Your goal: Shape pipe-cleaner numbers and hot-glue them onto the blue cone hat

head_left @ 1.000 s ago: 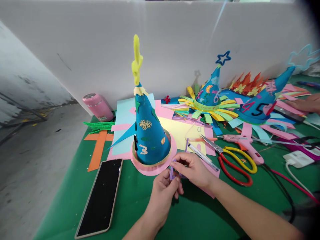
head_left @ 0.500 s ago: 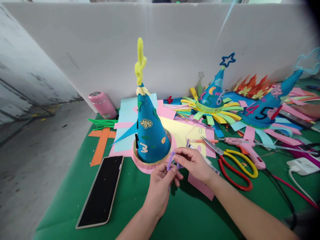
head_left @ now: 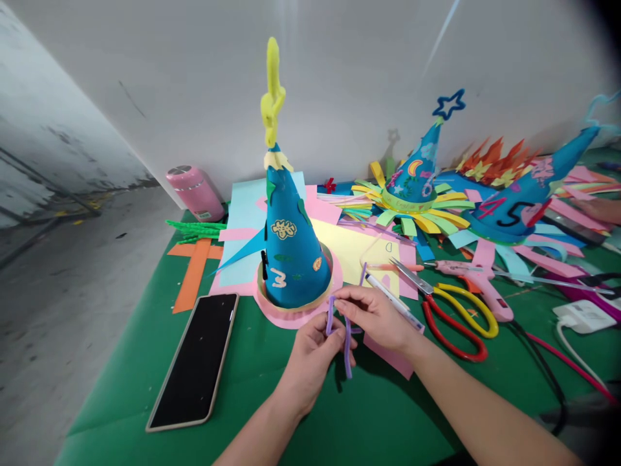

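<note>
A bent purple pipe cleaner (head_left: 348, 349) is pinched between both hands over the green table, one end hanging down. My left hand (head_left: 315, 353) grips it from the lower left with thumb and fingers. The fingertips of my right hand (head_left: 373, 314) press on its upper part, from the right. Just behind the hands stands a blue paper cone hat (head_left: 295, 246) with a pink brim and a yellow twisted shape (head_left: 273, 97) on its tip.
A phone (head_left: 196, 362) lies at the left, with a pink bottle (head_left: 196, 193) behind it. To the right are a marker (head_left: 394, 301), scissors (head_left: 453, 323) and a pink glue gun (head_left: 490, 291) with a cable. Two more cone hats (head_left: 417, 171) (head_left: 514, 210) stand farther back, near another person's hand (head_left: 601, 208).
The purple pipe cleaner has turned in my fingers, and one end now hangs down below them. The view has tilted slightly downward.
</note>
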Demonstrator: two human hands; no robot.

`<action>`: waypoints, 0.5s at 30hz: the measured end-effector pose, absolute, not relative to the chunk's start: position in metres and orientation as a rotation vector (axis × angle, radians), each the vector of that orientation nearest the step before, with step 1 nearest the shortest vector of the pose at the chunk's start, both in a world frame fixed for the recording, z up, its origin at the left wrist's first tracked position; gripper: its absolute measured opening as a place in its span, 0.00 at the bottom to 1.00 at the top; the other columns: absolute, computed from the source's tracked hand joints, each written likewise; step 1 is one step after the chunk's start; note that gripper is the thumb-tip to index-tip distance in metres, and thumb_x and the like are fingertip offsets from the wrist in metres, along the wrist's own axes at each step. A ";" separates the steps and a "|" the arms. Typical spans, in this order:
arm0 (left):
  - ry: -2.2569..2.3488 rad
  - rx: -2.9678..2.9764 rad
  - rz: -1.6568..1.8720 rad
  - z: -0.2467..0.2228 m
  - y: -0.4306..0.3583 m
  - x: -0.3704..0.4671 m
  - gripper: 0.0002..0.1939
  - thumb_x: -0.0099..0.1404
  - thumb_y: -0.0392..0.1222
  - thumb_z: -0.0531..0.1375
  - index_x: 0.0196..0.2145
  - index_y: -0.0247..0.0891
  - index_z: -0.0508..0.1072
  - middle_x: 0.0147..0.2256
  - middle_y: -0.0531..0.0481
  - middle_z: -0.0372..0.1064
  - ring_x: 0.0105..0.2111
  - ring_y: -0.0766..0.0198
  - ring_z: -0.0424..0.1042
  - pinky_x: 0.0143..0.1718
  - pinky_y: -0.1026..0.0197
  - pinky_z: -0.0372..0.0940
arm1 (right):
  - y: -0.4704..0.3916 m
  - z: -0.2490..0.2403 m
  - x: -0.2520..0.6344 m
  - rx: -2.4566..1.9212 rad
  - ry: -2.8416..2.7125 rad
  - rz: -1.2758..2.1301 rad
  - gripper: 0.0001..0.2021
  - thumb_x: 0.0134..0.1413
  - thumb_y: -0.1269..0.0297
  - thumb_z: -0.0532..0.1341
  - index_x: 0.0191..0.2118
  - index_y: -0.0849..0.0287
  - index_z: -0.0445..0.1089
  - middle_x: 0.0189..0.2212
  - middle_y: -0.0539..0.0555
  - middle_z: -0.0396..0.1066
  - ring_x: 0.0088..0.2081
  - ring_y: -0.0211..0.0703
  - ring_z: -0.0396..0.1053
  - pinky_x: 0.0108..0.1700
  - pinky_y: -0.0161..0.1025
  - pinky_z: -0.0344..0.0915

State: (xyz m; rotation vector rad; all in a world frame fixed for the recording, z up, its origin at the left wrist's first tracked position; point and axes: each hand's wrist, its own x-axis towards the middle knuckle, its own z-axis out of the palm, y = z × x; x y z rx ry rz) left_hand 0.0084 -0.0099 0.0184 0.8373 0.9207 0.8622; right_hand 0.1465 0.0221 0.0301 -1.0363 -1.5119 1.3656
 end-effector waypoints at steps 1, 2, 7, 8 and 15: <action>0.912 0.832 0.862 0.018 -0.010 0.008 0.07 0.57 0.40 0.57 0.27 0.35 0.63 0.23 0.51 0.68 0.18 0.69 0.66 0.22 0.66 0.59 | 0.021 0.030 0.146 -1.033 -1.534 1.326 0.07 0.52 0.66 0.56 0.35 0.61 0.70 0.29 0.51 0.69 0.30 0.37 0.65 0.32 0.33 0.63; 0.906 0.826 0.862 0.018 -0.010 0.008 0.07 0.57 0.40 0.57 0.27 0.35 0.63 0.23 0.52 0.68 0.18 0.69 0.65 0.21 0.66 0.59 | 0.021 0.030 0.146 -1.029 -1.562 1.268 0.07 0.52 0.67 0.55 0.35 0.61 0.70 0.29 0.52 0.69 0.31 0.37 0.66 0.33 0.34 0.63; 0.920 0.798 0.887 0.018 -0.011 0.008 0.07 0.55 0.41 0.59 0.26 0.35 0.65 0.22 0.52 0.66 0.21 0.69 0.65 0.23 0.66 0.60 | 0.018 0.029 0.145 -1.017 -1.710 0.954 0.08 0.53 0.70 0.55 0.36 0.59 0.71 0.29 0.52 0.69 0.31 0.37 0.66 0.33 0.35 0.63; 0.922 0.799 0.902 0.018 -0.011 0.008 0.07 0.55 0.41 0.60 0.27 0.34 0.66 0.23 0.52 0.66 0.22 0.69 0.65 0.25 0.67 0.60 | 0.017 0.029 0.145 -1.010 -1.720 0.932 0.08 0.53 0.70 0.55 0.36 0.59 0.71 0.29 0.52 0.68 0.31 0.38 0.66 0.33 0.35 0.63; 0.885 0.826 0.914 0.018 -0.010 0.008 0.07 0.52 0.38 0.62 0.26 0.34 0.67 0.20 0.55 0.63 0.19 0.72 0.62 0.23 0.68 0.59 | 0.016 0.027 0.142 -1.006 -1.689 0.992 0.08 0.53 0.68 0.55 0.37 0.59 0.71 0.29 0.52 0.68 0.32 0.38 0.66 0.35 0.35 0.62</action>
